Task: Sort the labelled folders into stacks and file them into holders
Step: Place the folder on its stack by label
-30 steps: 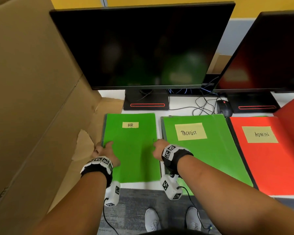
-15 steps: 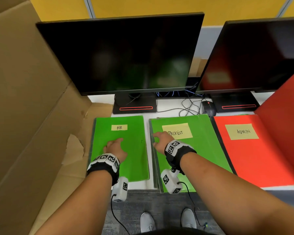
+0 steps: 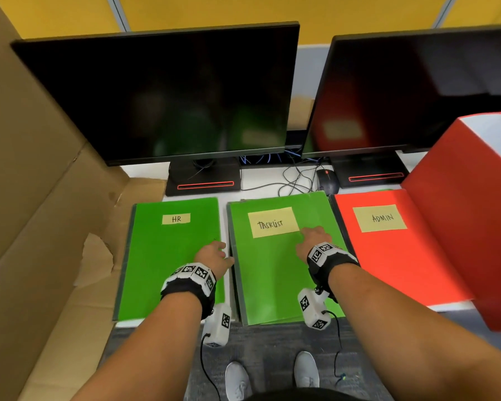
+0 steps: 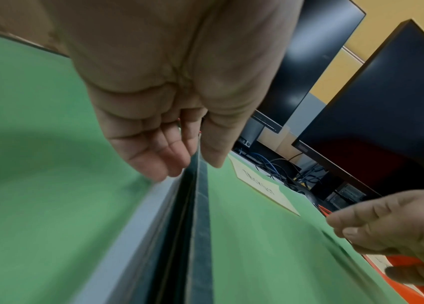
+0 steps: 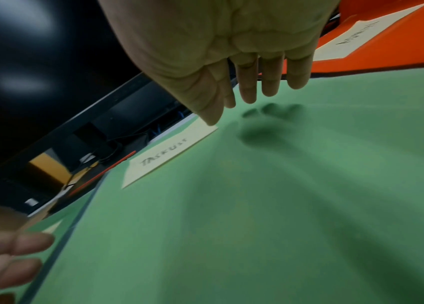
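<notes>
My left hand (image 3: 214, 257), fingers relaxed, flanks the TASKLIST stack's (image 3: 275, 273) spine; my right hand (image 3: 314, 241) hovers spread above its cover, long axis running away from me.

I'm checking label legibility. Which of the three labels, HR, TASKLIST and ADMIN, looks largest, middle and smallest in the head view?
1. and 2. TASKLIST label and ADMIN label: these look alike in size, so no ranking between them.
3. HR label: clearly the smallest.

We see three stacks in a row on the surface (image 3: 272, 180): HR folder (image 3: 168, 256) left, TASKLIST folder (image 3: 272, 270) middle, ADMIN folder (image 3: 388, 256) right; two monitors (image 3: 168, 94) behind.
</notes>
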